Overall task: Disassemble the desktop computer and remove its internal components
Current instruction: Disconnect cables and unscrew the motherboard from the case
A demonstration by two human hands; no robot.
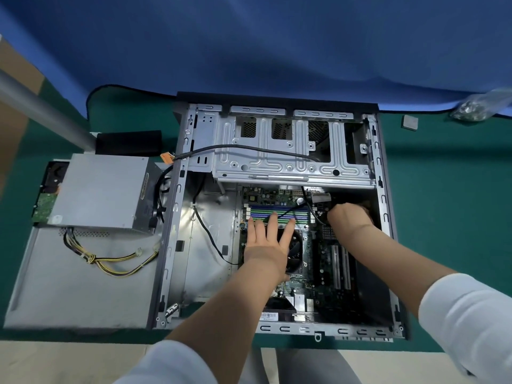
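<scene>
Desktop case (277,112) lies open on its side on the green mat (443,203), motherboard (324,267) not yet out, seated in the lower right half. Power supply (102,189) is already out, sitting on the removed side panel (69,286) left of the case, its yellow-black cables (110,261) trailing.

Step in hand, judged: freeing a connector or cable at the board's upper right corner. Do it well: brace the board, pull straight out at the plug body, not by the wire; release any latch first, no twisting.

Left hand (267,242) lies flat, 4 fingers spread and straight, palm over the CPU fan (295,253), fingertips reaching the RAM slots (279,213). It braces, holds nothing.

Right hand (350,214) is curled knuckles-up beside the black cable (310,203) near the board corner. Fingertips are hidden under the hand, so I cannot tell what it pinches, probably a plug.

Drive cage (277,156) sits empty above.
</scene>
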